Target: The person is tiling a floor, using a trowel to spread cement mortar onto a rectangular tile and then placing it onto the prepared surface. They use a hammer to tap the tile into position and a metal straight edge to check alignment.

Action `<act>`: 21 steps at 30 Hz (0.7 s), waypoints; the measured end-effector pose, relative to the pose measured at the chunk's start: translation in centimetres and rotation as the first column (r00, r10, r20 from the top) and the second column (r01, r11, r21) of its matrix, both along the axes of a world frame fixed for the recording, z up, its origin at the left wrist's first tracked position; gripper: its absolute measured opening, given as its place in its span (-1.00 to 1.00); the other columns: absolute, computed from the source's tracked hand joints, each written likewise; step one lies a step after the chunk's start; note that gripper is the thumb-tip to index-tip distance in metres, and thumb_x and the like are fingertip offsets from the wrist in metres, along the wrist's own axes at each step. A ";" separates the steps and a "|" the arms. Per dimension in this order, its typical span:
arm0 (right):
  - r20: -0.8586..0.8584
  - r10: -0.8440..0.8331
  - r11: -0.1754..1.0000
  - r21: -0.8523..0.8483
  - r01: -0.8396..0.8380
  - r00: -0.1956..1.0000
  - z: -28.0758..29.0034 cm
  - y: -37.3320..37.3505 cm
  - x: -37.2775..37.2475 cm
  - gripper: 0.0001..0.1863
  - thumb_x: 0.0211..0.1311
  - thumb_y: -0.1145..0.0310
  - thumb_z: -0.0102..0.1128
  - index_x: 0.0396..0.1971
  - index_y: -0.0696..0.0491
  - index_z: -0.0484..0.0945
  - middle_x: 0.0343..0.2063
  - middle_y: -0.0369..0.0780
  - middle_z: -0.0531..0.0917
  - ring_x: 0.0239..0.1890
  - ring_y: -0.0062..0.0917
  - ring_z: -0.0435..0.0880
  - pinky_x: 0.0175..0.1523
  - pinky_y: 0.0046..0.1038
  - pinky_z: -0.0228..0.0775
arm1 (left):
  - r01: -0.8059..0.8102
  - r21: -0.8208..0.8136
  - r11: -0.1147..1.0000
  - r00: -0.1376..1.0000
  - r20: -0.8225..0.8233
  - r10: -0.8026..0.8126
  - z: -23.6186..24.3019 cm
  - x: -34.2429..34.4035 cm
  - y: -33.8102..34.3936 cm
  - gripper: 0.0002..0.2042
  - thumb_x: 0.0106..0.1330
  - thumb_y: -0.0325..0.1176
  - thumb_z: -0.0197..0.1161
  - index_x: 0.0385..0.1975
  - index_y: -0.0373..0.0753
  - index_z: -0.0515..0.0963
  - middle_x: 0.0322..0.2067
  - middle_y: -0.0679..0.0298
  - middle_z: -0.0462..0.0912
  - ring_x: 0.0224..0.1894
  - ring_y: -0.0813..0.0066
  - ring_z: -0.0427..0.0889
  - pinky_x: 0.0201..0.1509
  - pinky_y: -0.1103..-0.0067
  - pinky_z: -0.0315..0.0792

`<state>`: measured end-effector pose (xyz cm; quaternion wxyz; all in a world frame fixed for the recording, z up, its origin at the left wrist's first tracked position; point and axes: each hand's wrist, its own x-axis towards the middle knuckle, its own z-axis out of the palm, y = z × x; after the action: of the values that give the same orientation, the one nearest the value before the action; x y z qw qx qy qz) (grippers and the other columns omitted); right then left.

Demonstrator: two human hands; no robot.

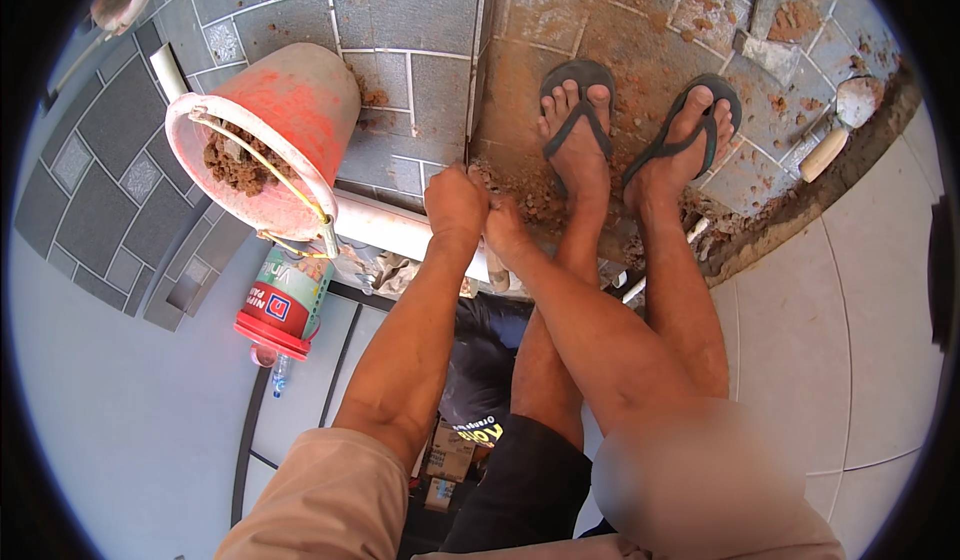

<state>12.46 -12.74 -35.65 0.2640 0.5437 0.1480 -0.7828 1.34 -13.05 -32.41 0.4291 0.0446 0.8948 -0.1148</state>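
Note:
My left hand is closed at the lower end of a long, narrow tile edge. Pressed close beside it, my right hand is also closed, with its fingers bent inward. What either hand grips is hidden behind the fingers. A short light-brown stub, shaped like a handle, shows just below my right hand; whether it is held I cannot tell. To the left of my left hand runs a white pipe. Loose soil and rubble lie to the right of both hands.
A tilted-looking, red-stained bucket with soil inside stands at left, above a paint pail. My sandalled feet are on dirty grey tiles. At right lie a trowel and a hammer-like tool, beside a soil-filled gap.

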 end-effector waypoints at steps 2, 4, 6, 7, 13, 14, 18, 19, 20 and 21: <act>0.025 -0.085 0.993 -0.078 0.087 0.996 -0.1 0.2 0.6 -0.68 0.51 0.37 0.09 -0.51 0.12 0.59 -0.68 -0.28 0.51 -0.73 -0.53 0.40 -0.63 -0.36 0.20 | 0.061 0.013 0.998 0.997 0.047 -0.062 0.2 -0.3 0.9 -0.67 0.44 -0.20 0.23 -0.23 -0.40 0.73 -0.30 -0.26 0.77 -0.16 -0.28 0.79 0.04 0.07 0.66; 0.016 0.002 0.998 -0.063 -0.001 1.000 -1.1 0.6 0.8 -0.82 0.42 0.40 0.14 -0.23 0.20 0.64 -0.56 -0.07 0.63 -0.63 -0.39 0.61 -0.56 -0.21 0.42 | 0.076 0.001 0.997 0.994 0.080 -0.076 0.2 -0.6 1.9 -0.64 0.44 -0.15 0.24 -0.21 -0.40 0.74 -0.27 -0.25 0.78 -0.13 -0.27 0.79 0.06 0.08 0.66; 0.009 0.203 0.979 0.018 -0.203 0.979 -1.5 1.2 1.3 -0.73 0.36 0.43 0.15 -0.05 0.25 0.64 -0.50 0.04 0.70 -0.58 -0.27 0.73 -0.53 -0.12 0.54 | 0.049 -0.031 0.998 0.994 0.100 -0.046 0.1 -1.0 3.1 -0.60 0.44 -0.10 0.25 -0.17 -0.40 0.74 -0.21 -0.26 0.78 -0.08 -0.26 0.79 0.09 0.09 0.65; 0.010 0.361 0.929 0.086 -0.361 0.932 -0.8 1.7 1.0 -0.71 0.35 0.45 0.14 -0.01 0.25 0.62 -0.50 0.05 0.70 -0.58 -0.24 0.74 -0.54 -0.11 0.55 | 0.000 -0.048 0.999 0.994 0.111 0.006 0.2 -1.2 3.0 -0.57 0.44 -0.07 0.24 -0.15 -0.41 0.74 -0.17 -0.26 0.77 -0.04 -0.26 0.78 0.12 0.09 0.63; 0.307 0.352 0.923 0.046 -0.383 0.884 4.8 5.9 0.9 -0.76 0.32 0.44 0.22 -0.12 0.29 0.64 -0.51 0.03 0.71 -0.65 -0.16 0.74 -0.57 -0.12 0.62 | -0.382 -0.054 0.923 0.919 0.089 0.385 -0.7 -3.3 6.1 -0.43 0.47 0.08 0.20 -0.01 -0.44 0.72 0.03 -0.32 0.72 0.17 -0.27 0.69 0.32 0.10 0.51; 0.340 0.342 0.920 0.069 -0.386 0.876 6.0 6.9 0.7 -0.77 0.32 0.42 0.25 -0.18 0.30 0.65 -0.53 0.02 0.71 -0.64 -0.16 0.74 -0.56 -0.14 0.61 | -0.407 -0.018 0.913 0.911 0.072 0.407 -1.3 -3.3 6.1 -0.43 0.47 0.08 0.19 -0.01 -0.45 0.71 0.03 -0.32 0.71 0.18 -0.27 0.67 0.32 0.10 0.51; 0.311 0.316 0.872 0.278 -0.404 0.896 7.8 7.8 1.4 -0.84 0.39 0.38 0.27 -0.31 0.18 0.59 -0.59 -0.13 0.63 -0.66 -0.38 0.64 -0.48 -0.30 0.59 | -0.643 0.055 0.764 0.765 0.078 0.639 -5.3 -2.4 3.3 -0.44 0.49 0.02 0.16 0.01 -0.49 0.69 0.07 -0.35 0.69 0.22 -0.27 0.65 0.31 0.11 0.50; 0.291 0.355 0.853 0.288 -0.436 0.888 8.4 8.7 0.7 -0.80 0.35 0.36 0.30 -0.30 0.23 0.61 -0.56 -0.09 0.67 -0.63 -0.31 0.68 -0.46 -0.26 0.59 | -0.729 0.050 0.683 0.683 0.110 0.722 -6.4 -2.2 2.6 -0.44 0.49 0.00 0.16 0.02 -0.51 0.68 0.09 -0.36 0.68 0.23 -0.26 0.65 0.31 0.12 0.49; 0.291 0.387 0.831 0.302 -0.468 0.875 9.1 10.2 -0.1 -0.75 0.32 0.34 0.32 -0.29 0.27 0.63 -0.54 -0.04 0.70 -0.60 -0.25 0.72 -0.44 -0.23 0.58 | -0.803 0.018 0.596 0.594 0.112 0.797 -7.0 -1.7 3.3 -0.45 0.49 -0.01 0.16 0.07 -0.50 0.66 0.08 -0.31 0.68 0.16 -0.17 0.67 0.23 0.14 0.51; 0.293 0.413 0.809 0.317 -0.495 0.862 9.6 11.8 -0.8 -0.70 0.29 0.31 0.35 -0.29 0.32 0.65 -0.51 0.00 0.74 -0.57 -0.19 0.76 -0.43 -0.19 0.58 | -0.863 -0.017 0.506 0.501 0.113 0.858 -7.2 -0.7 4.5 -0.46 0.50 -0.03 0.17 0.12 -0.49 0.63 0.08 -0.27 0.69 0.09 -0.08 0.69 0.14 0.17 0.52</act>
<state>11.65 -0.96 -26.06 0.3473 0.6125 0.3949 -0.5901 0.59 -8.51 -39.57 0.4755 -0.3907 0.7766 0.1349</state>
